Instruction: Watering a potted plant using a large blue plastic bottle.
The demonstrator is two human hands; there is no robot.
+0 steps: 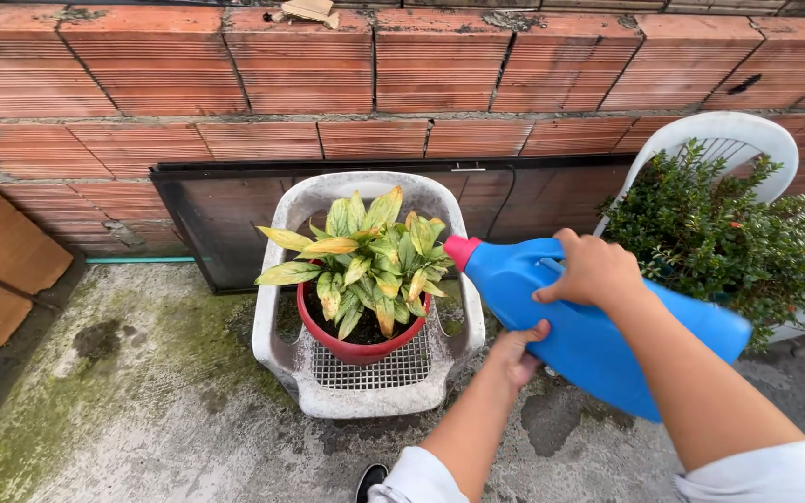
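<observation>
Jug: the big blue plastic jug with a red cap (598,326) is held in the air, right of middle, tilted with the cap pointing left, at the plant.
Right hand: the right hand (593,270) lies on top of the jug, fingers curled closed around the handle.
Left hand: the left hand (517,354) supports the jug from below, thumb and fingers pressed on its underside.
Plant: the green-yellow leafy plant in a round red pot (362,270) stands on the seat of a dirty white plastic chair (365,382), in the middle.
Progress: the red cap is on the spout and touches the outer leaves; no liquid shows, so pouring looks not yet begun.
Edges: the red brick wall (328,65) and a dark framed panel (207,224) close the far side; a second white chair with a dark green bush (719,233) stands just right of the jug.
Open room: the mossy concrete floor (142,401), near and left, gives room.
</observation>
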